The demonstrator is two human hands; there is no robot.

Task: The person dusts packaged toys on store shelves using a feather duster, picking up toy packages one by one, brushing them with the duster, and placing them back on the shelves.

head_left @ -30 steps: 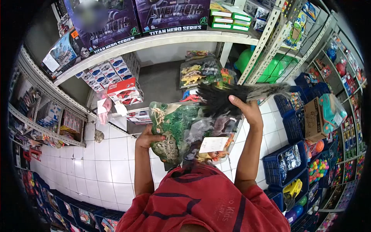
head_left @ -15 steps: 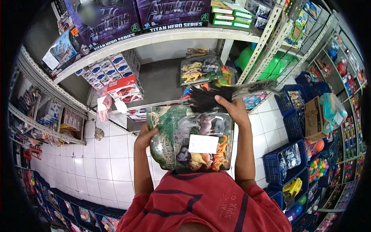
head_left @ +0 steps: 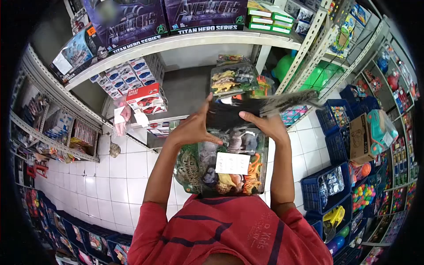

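Note:
A feather duster (head_left: 234, 114), black at one end and grey at the other, lies across the top of a clear blister pack of toy animals (head_left: 234, 176). My right hand (head_left: 267, 126) is closed around the duster, thumb on top. At its black left end is my left hand (head_left: 194, 126), thumb and fingers spread apart in a C shape. Whether those fingers touch the duster is unclear. The pack, with its green card and white label (head_left: 232, 163), rests against the red shirt; its upper edge is hidden by the duster and hands.
Ahead stands a shelf (head_left: 183, 84) with another animal pack (head_left: 234, 78), a red toy-car box (head_left: 148, 99) and stacked small boxes (head_left: 132, 75). Large purple boxes (head_left: 205, 15) sit above. Blue baskets (head_left: 324, 187) of toys and a cardboard box (head_left: 360, 139) line the right.
My left hand has left the pack's left edge and moved up and right to the duster's black end, its fingers spreading. The duster has shifted slightly and looks blurred.

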